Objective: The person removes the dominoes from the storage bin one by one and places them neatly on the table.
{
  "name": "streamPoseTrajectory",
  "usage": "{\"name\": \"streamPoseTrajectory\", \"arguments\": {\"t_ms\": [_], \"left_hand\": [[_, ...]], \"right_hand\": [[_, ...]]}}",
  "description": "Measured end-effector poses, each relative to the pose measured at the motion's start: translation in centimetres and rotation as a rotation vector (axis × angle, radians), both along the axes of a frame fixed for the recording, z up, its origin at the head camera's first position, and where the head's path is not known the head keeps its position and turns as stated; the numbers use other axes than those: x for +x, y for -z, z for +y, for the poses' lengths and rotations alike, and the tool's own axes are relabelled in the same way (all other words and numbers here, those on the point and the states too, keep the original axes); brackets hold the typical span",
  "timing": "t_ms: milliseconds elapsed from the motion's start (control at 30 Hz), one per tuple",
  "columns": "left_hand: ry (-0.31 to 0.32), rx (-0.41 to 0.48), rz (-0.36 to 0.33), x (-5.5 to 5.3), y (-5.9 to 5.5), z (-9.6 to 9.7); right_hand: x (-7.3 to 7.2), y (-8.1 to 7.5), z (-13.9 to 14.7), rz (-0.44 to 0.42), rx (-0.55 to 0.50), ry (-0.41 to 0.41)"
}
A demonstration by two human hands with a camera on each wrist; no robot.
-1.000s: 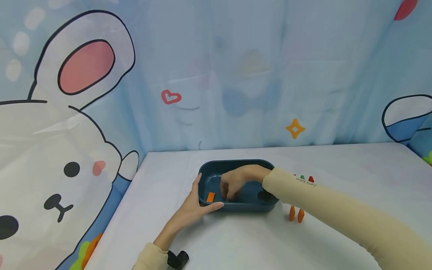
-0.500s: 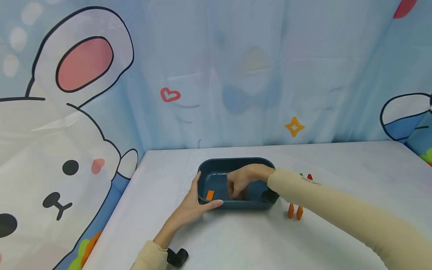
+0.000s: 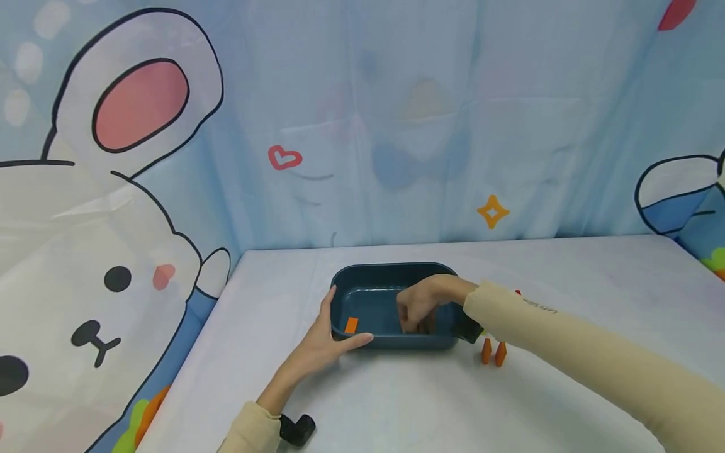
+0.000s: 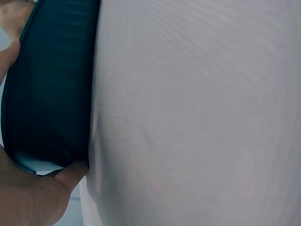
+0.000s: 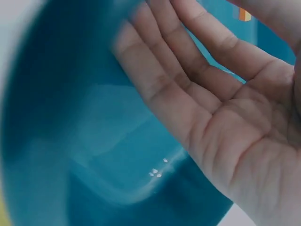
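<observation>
A dark blue rectangular bin [image 3: 396, 343] sits on the table in the head view. My left hand [image 3: 325, 343] grips its left end, thumb along the front rim and fingers round the far side; the left wrist view shows fingers curling about the bin wall [image 4: 51, 94]. Inside the bin, my right hand [image 3: 418, 305] reaches down toward the floor, right of centre. Its fingers look long and gently bent in the right wrist view, the palm [image 5: 240, 127] bare and the fingertips beyond the frame. Against the bin's left front lies a small orange block [image 3: 351, 325], with a yellow side in the right wrist view.
Two orange pointed pieces [image 3: 494, 353] stand on the white table [image 3: 408, 409] right of the bin. A red tip [image 3: 518, 292] shows behind the right sleeve [image 3: 544, 340]. A black wrist camera [image 3: 297, 430] sits at the left wrist. Behind hangs a printed curtain [image 3: 396, 94].
My right hand has slid rightward inside the bin, away from the orange block. The left hand keeps its grip. The view has tilted slightly.
</observation>
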State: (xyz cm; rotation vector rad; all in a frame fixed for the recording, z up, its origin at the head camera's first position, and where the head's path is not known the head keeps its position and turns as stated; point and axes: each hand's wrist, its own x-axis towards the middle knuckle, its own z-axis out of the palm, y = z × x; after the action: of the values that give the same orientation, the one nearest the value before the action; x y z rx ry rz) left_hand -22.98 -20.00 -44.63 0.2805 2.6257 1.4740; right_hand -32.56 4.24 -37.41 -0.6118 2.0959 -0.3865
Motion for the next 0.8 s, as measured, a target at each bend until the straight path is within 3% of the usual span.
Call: {"name": "streamPoseTrajectory", "arguments": {"t_ms": [267,500,800], "left_hand": [[0.007,0.004,-0.001,0.0,-0.1,0.1],[0.003,0.0,0.008,-0.1,-0.2,0.1],[-0.006,0.002,-0.001,0.1,-0.2,0.1]], "right_hand": [[-0.6,0.0,1.4,-0.121,-0.054,0.014],[-0.7,-0.4,1.7,-0.143,-0.075,0.037],[-0.8,-0.6,2.1,-0.18,-0.17,-0.012]]}}
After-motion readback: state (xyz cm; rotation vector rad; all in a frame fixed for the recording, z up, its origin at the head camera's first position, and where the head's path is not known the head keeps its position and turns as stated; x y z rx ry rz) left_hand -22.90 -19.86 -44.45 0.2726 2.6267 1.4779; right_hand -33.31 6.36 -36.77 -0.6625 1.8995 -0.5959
